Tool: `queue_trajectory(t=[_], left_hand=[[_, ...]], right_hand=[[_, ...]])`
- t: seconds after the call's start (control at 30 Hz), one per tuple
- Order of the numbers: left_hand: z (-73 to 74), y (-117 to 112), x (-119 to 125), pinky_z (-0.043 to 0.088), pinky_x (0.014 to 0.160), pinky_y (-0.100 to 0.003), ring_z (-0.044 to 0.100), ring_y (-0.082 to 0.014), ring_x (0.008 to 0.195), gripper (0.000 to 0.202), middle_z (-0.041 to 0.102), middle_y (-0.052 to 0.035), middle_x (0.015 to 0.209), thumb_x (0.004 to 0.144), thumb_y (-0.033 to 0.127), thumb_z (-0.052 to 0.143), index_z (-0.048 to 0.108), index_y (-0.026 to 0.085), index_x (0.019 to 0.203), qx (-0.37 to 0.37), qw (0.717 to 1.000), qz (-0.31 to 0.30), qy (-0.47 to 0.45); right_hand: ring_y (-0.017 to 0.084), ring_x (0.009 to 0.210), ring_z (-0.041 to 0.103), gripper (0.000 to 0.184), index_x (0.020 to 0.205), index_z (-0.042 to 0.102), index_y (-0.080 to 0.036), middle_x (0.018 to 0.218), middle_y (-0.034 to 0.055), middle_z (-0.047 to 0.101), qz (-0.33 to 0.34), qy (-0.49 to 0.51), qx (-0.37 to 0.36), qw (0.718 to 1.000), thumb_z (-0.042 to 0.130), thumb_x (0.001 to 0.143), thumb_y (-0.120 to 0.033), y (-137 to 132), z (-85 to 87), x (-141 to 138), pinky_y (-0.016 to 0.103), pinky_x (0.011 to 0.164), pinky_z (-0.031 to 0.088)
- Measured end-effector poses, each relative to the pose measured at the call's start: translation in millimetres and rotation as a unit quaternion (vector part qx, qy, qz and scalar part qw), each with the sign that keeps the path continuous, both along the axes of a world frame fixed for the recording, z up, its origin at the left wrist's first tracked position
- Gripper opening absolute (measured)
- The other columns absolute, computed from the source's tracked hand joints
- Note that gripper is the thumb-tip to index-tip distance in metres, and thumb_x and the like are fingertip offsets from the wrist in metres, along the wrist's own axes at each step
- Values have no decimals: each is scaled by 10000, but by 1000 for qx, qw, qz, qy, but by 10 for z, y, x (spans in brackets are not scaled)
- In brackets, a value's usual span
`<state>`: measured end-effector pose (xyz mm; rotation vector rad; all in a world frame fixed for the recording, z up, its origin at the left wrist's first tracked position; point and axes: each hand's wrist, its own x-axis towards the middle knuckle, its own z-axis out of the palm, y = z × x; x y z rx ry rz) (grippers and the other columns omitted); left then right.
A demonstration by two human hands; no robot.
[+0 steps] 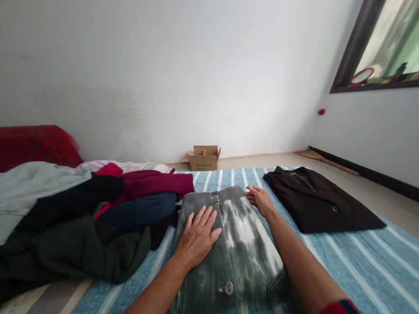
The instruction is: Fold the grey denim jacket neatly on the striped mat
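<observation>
Denim lies under both my palms — a folded grey, bleach-washed denim garment (235, 244) spread on the blue striped bedspread (366, 266) right in front of me. My left hand (197, 237) rests flat on its left half, fingers spread and pressed down into the cloth, pinching nothing. My right hand (260, 199) lies open at the garment's far right edge near the waistband, fingers together and stretched out, touching the fabric without gripping it. A metal button (228, 288) shows on the near part of the denim, another small one at the waistband.

To my left, just beside the garment, sits a loose heap of clothes (81, 218) — dark green, black, navy, maroon and pale grey pieces tumbled together, with a red cushion (36, 144) behind them. To my right, a little apart from my right hand, a dark brown jacket (321, 200) lies folded flat on the bedspread. Beyond the bed, a small cardboard box (204, 158) stands open on the floor against the white wall.
</observation>
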<state>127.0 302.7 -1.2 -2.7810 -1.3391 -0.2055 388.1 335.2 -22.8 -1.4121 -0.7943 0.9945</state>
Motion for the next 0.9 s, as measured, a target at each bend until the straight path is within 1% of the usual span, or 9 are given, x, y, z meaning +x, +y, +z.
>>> queue_trajectory(t=[0.07,0.17,0.37,0.43,0.5,0.6,0.7,0.8,0.9], left_hand=[[-3,11,-10,176,1106,-507,220,-257,1389,531,329,-62,1485,920,429,360,390,203,1399,2,1000,-1,2],[-11,26,-20,175,1106,-505,213,-253,1391,535,319,-58,1489,924,436,345,386,199,1402,2,1000,-3,4],[-12,21,-20,179,1107,-505,236,-254,1383,530,353,-72,1473,910,435,372,410,201,1384,-19,1000,-6,-24],[-6,37,-44,210,1105,-485,265,-249,1372,522,374,-83,1461,894,415,401,436,184,1361,-21,997,-8,-69],[11,79,-102,252,1097,-455,308,-250,1352,507,397,-109,1444,863,365,438,470,149,1321,13,989,22,-148],[54,164,-259,357,1031,-430,452,-288,1248,510,507,-176,1335,794,337,505,513,94,1243,47,946,174,-270],[78,210,-438,485,851,-398,612,-308,1024,500,656,-166,1085,698,409,623,584,101,1091,-69,883,309,-347],[68,190,-548,511,622,-320,672,-267,762,408,696,-83,779,617,468,698,609,142,845,-222,821,317,-421],[64,150,-568,424,433,-250,618,-201,520,371,606,6,533,571,475,734,535,179,672,-297,755,332,-482]], right_hand=[[113,601,624,255,952,563,-165,737,41,650,-49,5,-3,999,455,863,-378,-43,-51,60,202,554,491],[113,502,587,228,881,549,-155,644,37,619,-80,-12,-32,996,461,861,-365,-94,-142,106,216,492,480],[133,457,546,364,733,604,-145,573,39,595,-39,-129,-92,987,629,731,-508,-119,-137,92,231,426,395],[140,484,543,424,694,621,-144,550,30,576,-25,-175,-102,979,678,658,-563,-131,-94,103,231,441,375],[142,511,543,468,695,632,-142,542,21,564,-6,-204,-110,973,696,614,-598,-148,-57,116,227,455,367],[136,521,544,490,744,637,-138,554,15,570,27,-219,-130,967,709,597,-599,-175,-23,114,221,462,375],[130,495,533,483,738,633,-132,552,21,573,60,-216,-157,962,716,599,-587,-199,3,85,227,450,386],[129,466,516,473,703,634,-130,520,19,558,89,-206,-175,959,723,597,-583,-223,24,57,233,431,389],[124,444,506,441,675,628,-131,493,13,546,107,-189,-183,959,745,593,-549,-238,28,55,231,417,383]])
